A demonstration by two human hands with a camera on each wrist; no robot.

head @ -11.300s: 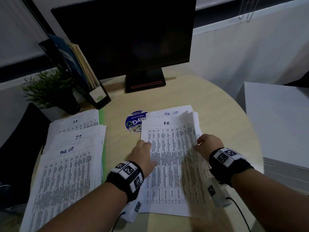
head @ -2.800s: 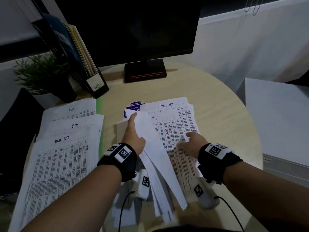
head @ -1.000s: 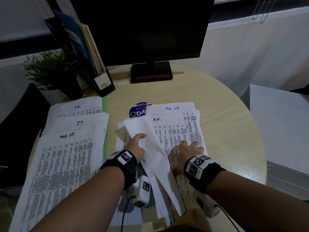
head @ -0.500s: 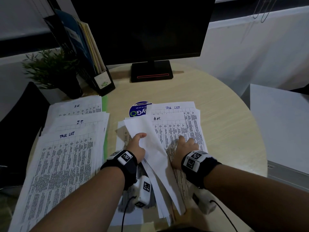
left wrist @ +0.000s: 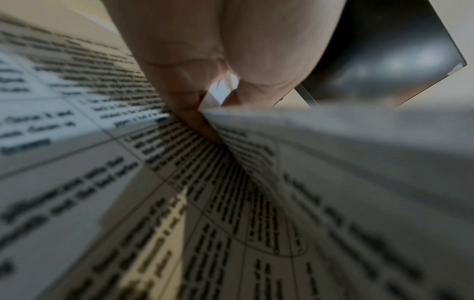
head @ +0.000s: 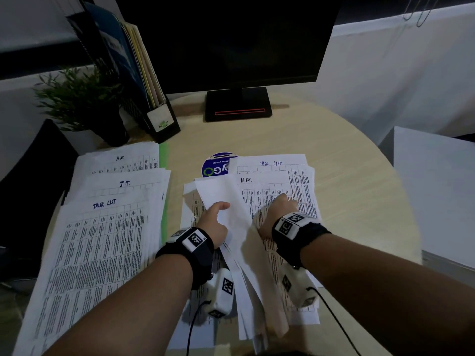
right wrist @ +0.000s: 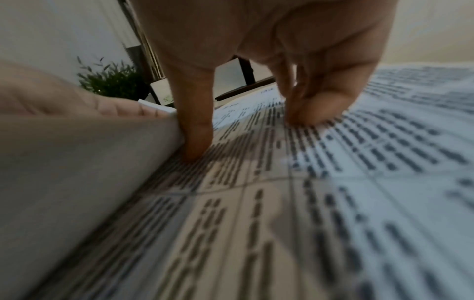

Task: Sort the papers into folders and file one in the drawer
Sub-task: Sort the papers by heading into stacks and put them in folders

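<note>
My left hand's fingers [left wrist: 179, 97] pinched a lifted sheaf of sheets [head: 226, 201] at centre frame, blank backs up. My right hand [head: 279, 214] pressed curled fingertips [right wrist: 197, 140] on the H.R. page [head: 267, 191] beside it. Sorted piles [head: 102, 227] lay lower left.

2 hands: left hand [head: 214, 227] pinching lifted sheets [head: 226, 206], right hand [head: 279, 214] fingers down on the H.R. sheet [head: 267, 187]. 2 paper piles: one under the hands, one left pile [head: 108, 227] left of the grip. 1 monitor [head: 231, 39], 1 plant [head: 77, 98], 1 file holder [head: 162, 119], 1 round sticker [head: 214, 167].
</note>
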